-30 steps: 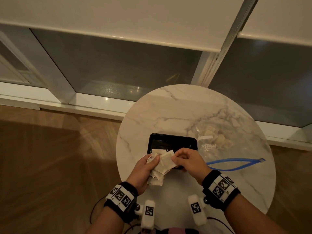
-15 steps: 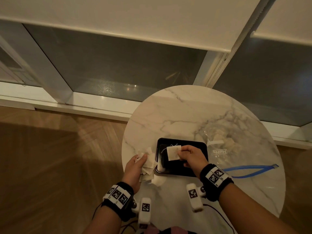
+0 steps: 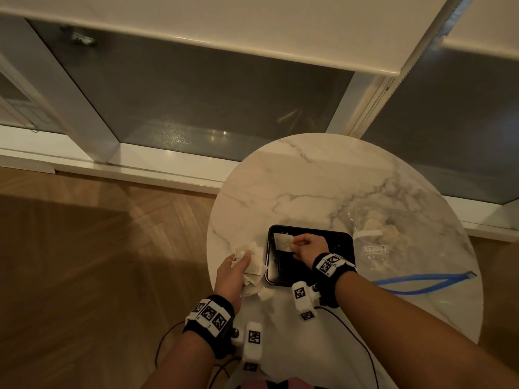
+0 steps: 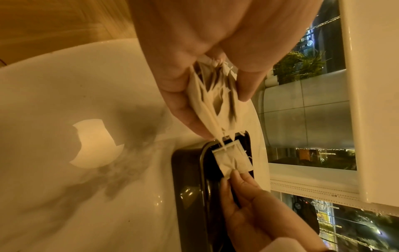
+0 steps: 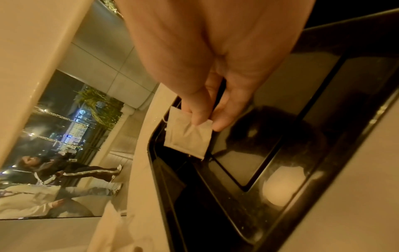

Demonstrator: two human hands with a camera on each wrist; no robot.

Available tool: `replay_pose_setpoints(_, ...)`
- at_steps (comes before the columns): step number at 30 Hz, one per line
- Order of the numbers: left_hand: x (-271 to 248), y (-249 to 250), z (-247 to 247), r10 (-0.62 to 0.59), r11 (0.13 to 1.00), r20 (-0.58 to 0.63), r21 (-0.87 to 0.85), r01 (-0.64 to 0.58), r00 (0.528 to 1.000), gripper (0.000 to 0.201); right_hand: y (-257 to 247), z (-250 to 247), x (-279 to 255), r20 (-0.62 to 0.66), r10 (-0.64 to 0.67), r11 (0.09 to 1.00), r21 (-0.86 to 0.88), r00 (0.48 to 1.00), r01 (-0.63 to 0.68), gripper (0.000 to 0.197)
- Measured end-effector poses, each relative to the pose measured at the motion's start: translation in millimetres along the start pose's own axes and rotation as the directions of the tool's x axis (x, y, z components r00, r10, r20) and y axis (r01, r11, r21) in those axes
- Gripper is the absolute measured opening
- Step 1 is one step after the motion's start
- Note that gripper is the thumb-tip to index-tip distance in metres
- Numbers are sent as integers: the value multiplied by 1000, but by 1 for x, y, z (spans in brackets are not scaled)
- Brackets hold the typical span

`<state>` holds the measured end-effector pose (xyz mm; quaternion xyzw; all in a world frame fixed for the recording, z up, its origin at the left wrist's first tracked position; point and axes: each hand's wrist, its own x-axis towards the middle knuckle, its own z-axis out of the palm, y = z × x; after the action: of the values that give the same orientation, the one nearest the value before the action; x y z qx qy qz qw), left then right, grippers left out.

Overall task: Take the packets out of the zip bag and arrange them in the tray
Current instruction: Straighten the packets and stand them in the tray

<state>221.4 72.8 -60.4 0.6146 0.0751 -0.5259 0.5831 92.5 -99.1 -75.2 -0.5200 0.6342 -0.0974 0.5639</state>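
Note:
A black tray [image 3: 341,241] sits on the round marble table [image 3: 295,192]. My right hand [image 3: 304,245] pinches one pale square packet [image 3: 283,242] low over the tray's far left corner; the same packet [image 5: 187,136] shows in the right wrist view against the glossy tray [image 5: 291,136]. Left of the tray, my left hand [image 3: 233,272] grips a bunch of several packets [image 3: 252,265], fanned between thumb and fingers [image 4: 213,100]. The clear zip bag [image 3: 393,242] with a blue zip strip [image 3: 421,282] lies right of the tray, more packets [image 3: 376,228] inside.
The table's left edge is close beside my left hand, with wooden floor [image 3: 98,262] beyond. A window sill and glass panes [image 3: 196,108] run behind the table. Through the glass, in the right wrist view, people [image 5: 64,172] stand outside. Cables hang from my wrist bands.
My right hand pulled one packet from the bunch and carried it over the tray, now lower at its far left corner. The left hand moved left with the remaining packets.

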Motion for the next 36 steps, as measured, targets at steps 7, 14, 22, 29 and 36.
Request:
replay_pose_setpoints(7,7,4,3,16,1000,-9,18,-16,1000,38,-1,1,4,-42,-5,997,-74,999,2,17)
replay_pose_setpoints(14,11,2,9,20,998,-34,60,-18,999,22,1,7,8,-73,33,999,3,997,-32,16)
replay_pose_setpoints(22,14,0,13,35,996,-43,84,-31,998,23,0,13,12,-91,36,999,-25,995,-38,14)
replay_pose_setpoints(29,12,4,16,53,994,-52,103,-48,997,21,-3,15,12,-76,70,997,47,995,-67,15)
replay_pose_setpoints(36,3,12,12,84,994,-29,74,-81,996,23,-11,6,3,-26,178,970,175,984,-170,12)
